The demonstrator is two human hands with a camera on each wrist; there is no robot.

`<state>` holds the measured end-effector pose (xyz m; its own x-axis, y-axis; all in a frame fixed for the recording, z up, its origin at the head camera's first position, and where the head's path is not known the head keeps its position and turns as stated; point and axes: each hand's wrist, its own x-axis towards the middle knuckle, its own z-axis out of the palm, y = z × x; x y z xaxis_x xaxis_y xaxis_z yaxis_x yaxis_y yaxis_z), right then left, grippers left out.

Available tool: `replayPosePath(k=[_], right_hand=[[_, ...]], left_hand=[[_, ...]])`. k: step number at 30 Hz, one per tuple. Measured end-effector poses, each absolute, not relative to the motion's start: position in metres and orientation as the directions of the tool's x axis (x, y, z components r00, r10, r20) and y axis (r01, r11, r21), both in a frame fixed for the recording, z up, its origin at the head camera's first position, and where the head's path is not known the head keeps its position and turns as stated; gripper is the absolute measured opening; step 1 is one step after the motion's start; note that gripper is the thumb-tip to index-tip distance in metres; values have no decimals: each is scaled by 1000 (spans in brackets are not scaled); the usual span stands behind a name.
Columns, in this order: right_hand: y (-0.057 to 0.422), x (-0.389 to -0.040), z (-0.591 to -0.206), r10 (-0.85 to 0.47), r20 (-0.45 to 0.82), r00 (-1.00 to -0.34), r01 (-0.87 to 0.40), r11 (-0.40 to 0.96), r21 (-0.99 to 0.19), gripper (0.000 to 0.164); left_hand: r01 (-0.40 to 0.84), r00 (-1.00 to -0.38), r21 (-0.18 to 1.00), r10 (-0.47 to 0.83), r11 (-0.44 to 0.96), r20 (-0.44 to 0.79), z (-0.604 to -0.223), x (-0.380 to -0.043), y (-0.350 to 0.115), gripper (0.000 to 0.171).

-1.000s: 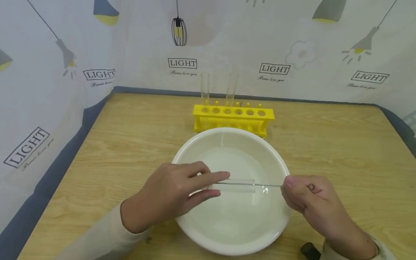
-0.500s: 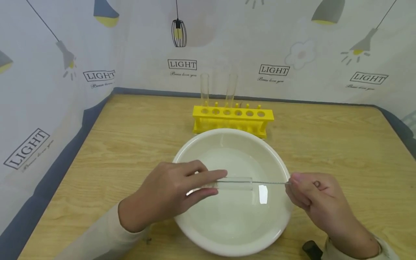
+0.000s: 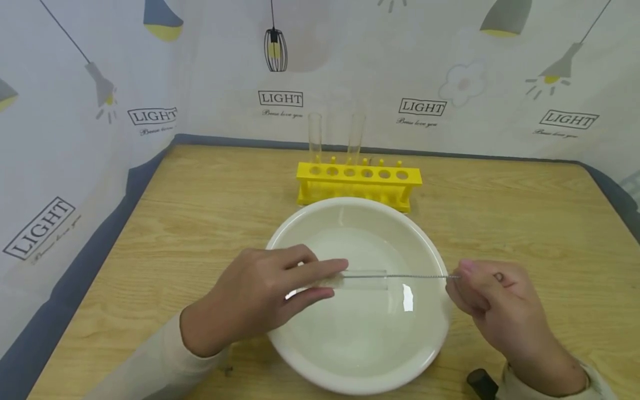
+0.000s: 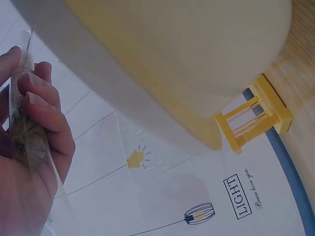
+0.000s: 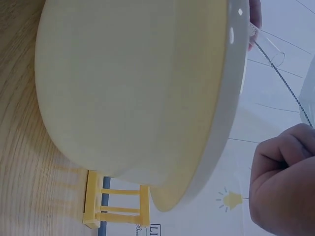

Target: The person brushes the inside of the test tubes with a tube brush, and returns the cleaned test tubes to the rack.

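Hands (image 3: 257, 294) (image 3: 505, 311) holding clear tube (image 3: 367, 284) and wire (image 3: 420, 276), white basin (image 3: 360, 350) below, yellow rack (image 3: 359, 178) behind

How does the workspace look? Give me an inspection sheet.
Surface: wood-grain table, bearing white basin and, behind it, yellow rack with two standing tubes.
Job's things: held tube over the basin; brush partly inside that tube.
Clutter: dark object at near right, cut off by the frame; cannot tell what.
Grips: left grip holds the tube; right grip pinches the brush's wire.
Cables: nothing seen.
Surroundings: backdrop printed with lamps and "LIGHT".
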<state>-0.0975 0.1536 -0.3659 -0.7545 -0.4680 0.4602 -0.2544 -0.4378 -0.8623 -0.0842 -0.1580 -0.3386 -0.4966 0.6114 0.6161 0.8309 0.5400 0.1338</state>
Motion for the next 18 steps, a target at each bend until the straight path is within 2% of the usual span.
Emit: replayPosePath(k=[4,10,18], right_hand=[[156,-97,-365,-453,432,-780,-253,-404,-879,44],[158,-98,-363,-449,432,-782,-253,-405,-878,43],[156,-101,-363,-427,513,-744,-264,-518,-814,42]], left_hand=[[831,-499,140,610,538,616,-339,-85,-158,32],[829,-497,127,612,545,615,-339,-85,-159,32],[830,-490,113,615,547,618,-338,-85,-160,33]])
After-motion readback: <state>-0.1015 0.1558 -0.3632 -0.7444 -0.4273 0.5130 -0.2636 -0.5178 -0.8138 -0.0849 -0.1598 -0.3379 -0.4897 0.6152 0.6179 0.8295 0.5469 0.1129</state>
